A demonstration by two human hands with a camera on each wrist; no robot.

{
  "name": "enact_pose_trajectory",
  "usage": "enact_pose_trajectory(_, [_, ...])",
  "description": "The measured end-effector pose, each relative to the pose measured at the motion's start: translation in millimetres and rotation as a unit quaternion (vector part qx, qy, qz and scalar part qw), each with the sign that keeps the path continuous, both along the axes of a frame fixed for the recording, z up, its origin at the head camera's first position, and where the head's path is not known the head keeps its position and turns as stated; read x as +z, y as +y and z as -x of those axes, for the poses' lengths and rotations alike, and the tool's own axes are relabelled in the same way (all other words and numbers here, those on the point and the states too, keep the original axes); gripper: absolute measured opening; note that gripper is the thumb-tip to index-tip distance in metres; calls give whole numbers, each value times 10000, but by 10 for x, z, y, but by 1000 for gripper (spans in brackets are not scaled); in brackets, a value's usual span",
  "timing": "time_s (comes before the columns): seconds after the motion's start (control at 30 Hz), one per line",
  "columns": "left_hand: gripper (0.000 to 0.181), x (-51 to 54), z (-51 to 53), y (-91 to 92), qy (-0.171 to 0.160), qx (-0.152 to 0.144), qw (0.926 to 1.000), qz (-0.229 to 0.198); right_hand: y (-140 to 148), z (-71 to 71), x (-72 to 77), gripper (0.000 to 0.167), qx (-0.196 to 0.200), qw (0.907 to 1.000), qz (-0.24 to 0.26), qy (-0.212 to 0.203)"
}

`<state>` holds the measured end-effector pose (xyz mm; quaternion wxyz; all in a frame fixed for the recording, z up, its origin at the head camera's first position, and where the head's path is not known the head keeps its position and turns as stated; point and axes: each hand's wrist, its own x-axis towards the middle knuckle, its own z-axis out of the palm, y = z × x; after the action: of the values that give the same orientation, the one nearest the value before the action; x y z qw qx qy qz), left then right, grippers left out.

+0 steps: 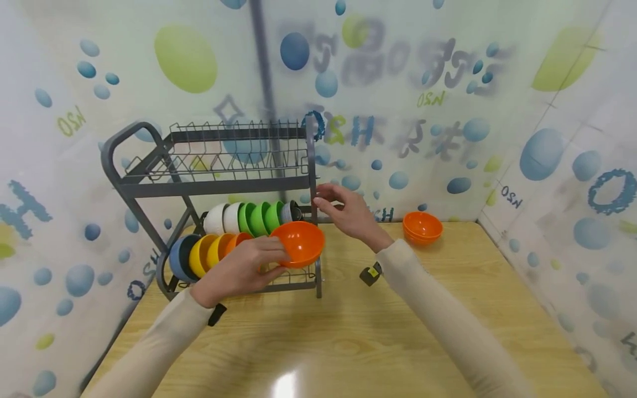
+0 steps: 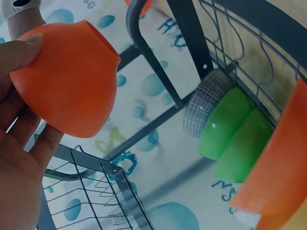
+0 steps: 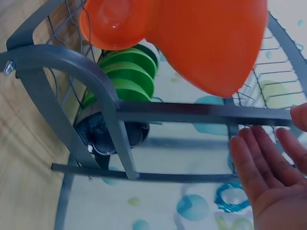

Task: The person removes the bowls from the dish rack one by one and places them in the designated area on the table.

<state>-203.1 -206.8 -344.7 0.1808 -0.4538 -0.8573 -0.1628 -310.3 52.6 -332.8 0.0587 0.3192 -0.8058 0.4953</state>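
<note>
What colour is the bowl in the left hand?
Bright orange. The bowl in the left hand shows best in the head view.

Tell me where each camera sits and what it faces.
Head: worn on the head, looking forward and down at the rack; left hand, right hand and sleeves show.
Left wrist: worn there, facing the rack; shows the left hand holding an orange bowl, a cuffed wrist behind.
Right wrist: worn there, facing the rack's end; the right hand shows.
Both wrist views share green bowls.
</note>
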Motion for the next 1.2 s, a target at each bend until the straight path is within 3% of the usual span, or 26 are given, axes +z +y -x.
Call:
enact_pose_trajectory(0.2, [18, 6, 7, 90, 306, -232, 9993, -46, 224, -133, 87, 42, 248, 9983, -322, 409])
enact_pose_trajectory(0.4, [20, -2, 42, 213, 417, -490, 9979, -48, 465, -346, 95, 47, 666, 9892, -850, 994])
enact_pose_trajectory(0.73, [24, -31, 60, 456, 527, -801, 9954, 42, 738, -718, -23, 55, 1444, 9489, -1732, 2208])
enact_pose_trajectory(0.93, [20, -66, 82, 562, 641, -951, 9934, 61, 826, -844, -113, 48, 1462, 9266, -2134, 2727])
enact_pose_trajectory(1.2, [17, -121, 92, 654, 612, -1037, 9927, 90, 892, -892, -201, 25, 1443, 9137, -1973, 3247])
